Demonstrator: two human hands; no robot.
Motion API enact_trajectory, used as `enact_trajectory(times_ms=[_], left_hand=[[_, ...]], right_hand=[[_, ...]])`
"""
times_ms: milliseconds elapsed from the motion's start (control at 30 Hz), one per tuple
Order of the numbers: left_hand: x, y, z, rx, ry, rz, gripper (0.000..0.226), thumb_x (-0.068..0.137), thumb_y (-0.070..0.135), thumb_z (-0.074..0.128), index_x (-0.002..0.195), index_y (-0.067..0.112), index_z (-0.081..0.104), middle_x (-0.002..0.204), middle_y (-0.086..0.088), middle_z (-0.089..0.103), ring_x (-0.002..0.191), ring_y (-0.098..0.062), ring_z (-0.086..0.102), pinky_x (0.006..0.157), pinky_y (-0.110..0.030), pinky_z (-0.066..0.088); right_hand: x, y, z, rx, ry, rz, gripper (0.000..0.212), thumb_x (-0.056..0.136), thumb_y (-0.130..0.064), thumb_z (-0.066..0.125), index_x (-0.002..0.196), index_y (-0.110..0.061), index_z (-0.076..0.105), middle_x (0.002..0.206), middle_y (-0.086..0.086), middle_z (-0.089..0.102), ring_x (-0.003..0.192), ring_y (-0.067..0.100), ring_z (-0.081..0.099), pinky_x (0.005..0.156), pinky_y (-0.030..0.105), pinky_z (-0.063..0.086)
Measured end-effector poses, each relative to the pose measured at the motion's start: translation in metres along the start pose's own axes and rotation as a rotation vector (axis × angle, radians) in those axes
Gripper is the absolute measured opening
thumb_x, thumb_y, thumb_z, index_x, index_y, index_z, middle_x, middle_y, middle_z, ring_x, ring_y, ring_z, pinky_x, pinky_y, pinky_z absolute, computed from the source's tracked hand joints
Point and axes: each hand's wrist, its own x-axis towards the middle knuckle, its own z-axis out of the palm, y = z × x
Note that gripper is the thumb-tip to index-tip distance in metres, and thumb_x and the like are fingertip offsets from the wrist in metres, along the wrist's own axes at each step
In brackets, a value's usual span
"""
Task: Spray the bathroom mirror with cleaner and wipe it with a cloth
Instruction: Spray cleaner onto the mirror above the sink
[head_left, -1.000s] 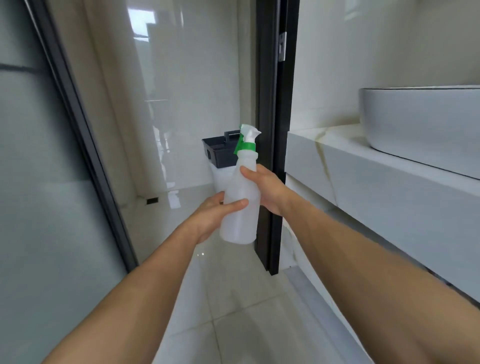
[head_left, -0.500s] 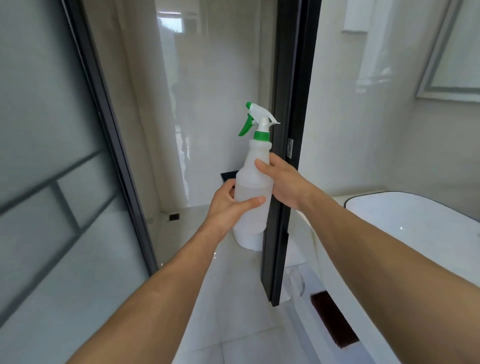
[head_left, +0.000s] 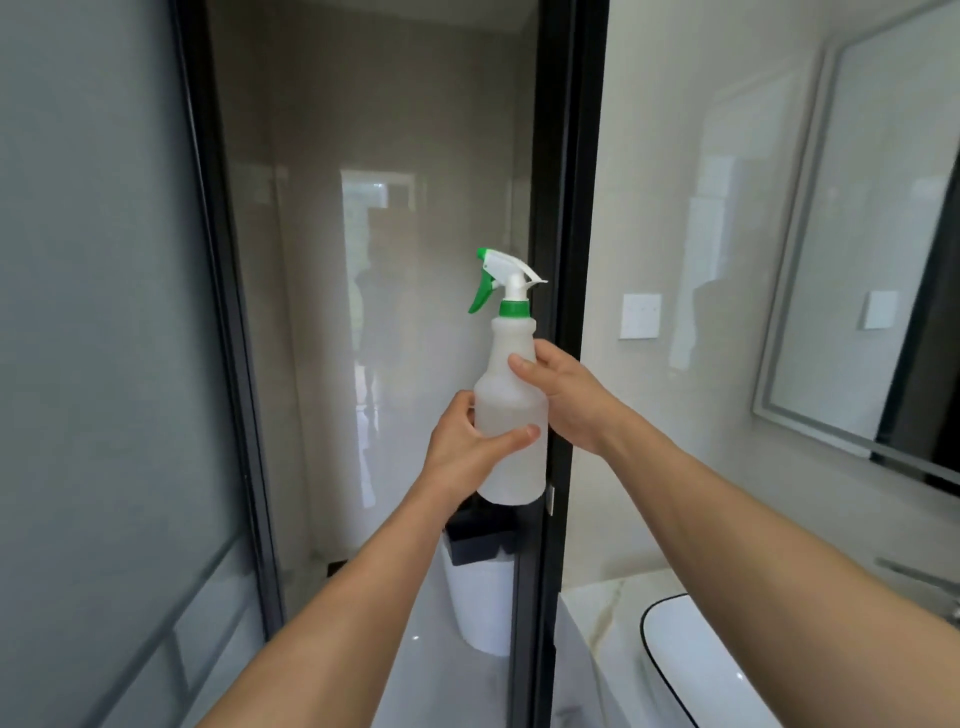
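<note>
Hands first: your left hand (head_left: 470, 447) wraps the lower body of the translucent white plastic spray bottle (head_left: 511, 410), thumb laid across its front, while your right hand (head_left: 566, 397) curls round the bottle's shoulder from the other side, so both grip it upright in front of you. Its green-and-white trigger head (head_left: 501, 278) points left, with the green trigger hanging on that side. The rectangular wall mirror with a pale lit frame (head_left: 883, 249) hangs well off to your right, apart from the bottle. Behind the bottle runs a black vertical door frame (head_left: 571, 182). Below your hands a white bin with a black lid (head_left: 480, 577) stands on the floor, and a white basin with a dark rim (head_left: 691, 665) sits at lower right
</note>
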Motion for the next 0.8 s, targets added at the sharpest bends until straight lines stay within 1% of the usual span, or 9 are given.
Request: enact_trajectory(times_ms=[67,133,200,300,433,500,633,700,800], left_hand=[[0.005,0.012,0.01,0.021,-0.001,0.024,0.068,0.055,0.054,0.086,0.111,0.034,0.054,0.106,0.013,0.068,0.095,-0.004,0.068,0.074,-0.027,0.058],[0.008,0.022,0.02,0.021,-0.006,0.048,0.068,0.054,0.056,0.086,0.11,0.034,0.054,0.106,0.013,0.068,0.095,-0.004,0.067,0.076,-0.03,0.059],[0.011,0.029,0.03,0.011,-0.015,0.07,0.065,0.054,0.056,0.086,0.108,0.036,0.055,0.105,0.015,0.068,0.09,0.001,0.067,0.072,-0.025,0.058],[0.018,0.036,0.048,-0.005,-0.039,0.097,0.064,0.054,0.056,0.085,0.106,0.036,0.055,0.103,0.016,0.068,0.083,0.007,0.066,0.064,-0.017,0.053],[0.035,0.036,0.076,-0.043,-0.099,0.112,0.064,0.056,0.049,0.088,0.109,0.03,0.057,0.103,0.012,0.07,0.088,-0.003,0.07,0.069,-0.024,0.059],[0.047,0.032,0.093,-0.07,-0.137,0.113,0.065,0.054,0.049,0.088,0.107,0.029,0.057,0.103,0.01,0.071,0.089,-0.005,0.072,0.071,-0.027,0.061],[0.081,0.017,0.132,-0.082,-0.222,0.125,0.067,0.051,0.055,0.087,0.105,0.03,0.057,0.102,0.009,0.071,0.09,-0.008,0.071,0.08,-0.04,0.062],[0.101,0.008,0.153,-0.1,-0.268,0.129,0.066,0.051,0.055,0.088,0.104,0.032,0.057,0.101,0.01,0.072,0.089,-0.007,0.072,0.081,-0.041,0.062],[0.137,0.0,0.184,-0.119,-0.341,0.143,0.069,0.049,0.057,0.087,0.106,0.035,0.057,0.099,0.013,0.072,0.087,-0.002,0.071,0.08,-0.037,0.062]], right_hand=[[-0.003,-0.014,-0.009,-0.027,0.019,-0.014,0.039,0.096,-0.027,0.061,0.131,-0.009,0.054,0.119,0.014,0.066,0.11,0.029,0.066,0.095,0.043,0.055],[-0.008,-0.025,-0.017,-0.038,0.034,-0.034,0.038,0.097,-0.026,0.061,0.129,-0.008,0.054,0.115,0.013,0.067,0.107,0.028,0.067,0.094,0.042,0.055],[-0.011,-0.032,-0.026,-0.047,0.058,-0.056,0.033,0.097,-0.025,0.06,0.124,-0.006,0.056,0.11,0.011,0.067,0.102,0.026,0.067,0.092,0.041,0.055],[-0.014,-0.038,-0.044,-0.049,0.12,-0.071,0.033,0.097,-0.021,0.06,0.123,-0.002,0.056,0.112,0.016,0.064,0.104,0.031,0.064,0.098,0.049,0.05],[-0.012,-0.039,-0.072,-0.096,0.206,-0.08,0.038,0.096,-0.022,0.063,0.125,0.001,0.056,0.113,0.019,0.065,0.105,0.033,0.065,0.103,0.055,0.048],[-0.009,-0.036,-0.09,-0.139,0.249,-0.081,0.038,0.094,-0.025,0.065,0.124,-0.002,0.058,0.117,0.022,0.066,0.109,0.037,0.066,0.101,0.054,0.051],[0.0,-0.029,-0.13,-0.227,0.344,-0.088,0.033,0.09,-0.03,0.071,0.118,-0.014,0.063,0.112,0.01,0.072,0.104,0.029,0.07,0.091,0.045,0.058],[0.008,-0.025,-0.151,-0.266,0.406,-0.088,0.035,0.09,-0.029,0.071,0.12,-0.013,0.062,0.114,0.011,0.071,0.106,0.03,0.07,0.092,0.045,0.057],[0.021,-0.02,-0.181,-0.283,0.528,-0.094,0.038,0.091,-0.025,0.07,0.124,-0.009,0.06,0.119,0.015,0.069,0.108,0.032,0.069,0.095,0.047,0.055]])
